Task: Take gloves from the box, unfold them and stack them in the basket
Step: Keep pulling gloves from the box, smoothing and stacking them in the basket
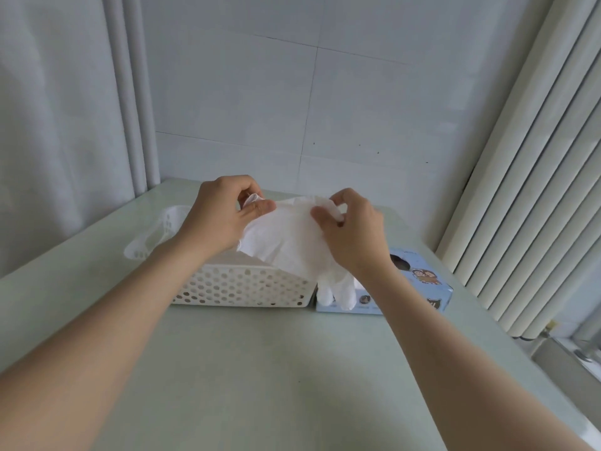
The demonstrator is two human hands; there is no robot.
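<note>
I cannot see inside the basket (240, 288): the left forearm (130, 304) and the glove (286, 242) cover it, so what lies there I cannot tell. The opening of the box (419, 281) is mostly hidden behind the right wrist (377, 271) and the hanging glove fingers, and its print is too small for me to read. Both forearms are cut by the picture's edges. The small things on the window ledge (582, 353) at lower right are blurred.

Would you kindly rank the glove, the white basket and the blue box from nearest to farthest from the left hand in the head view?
1. glove: pinched by the left hand itself.
2. white basket: just below that hand.
3. blue box: farther right, beside the basket.
</note>
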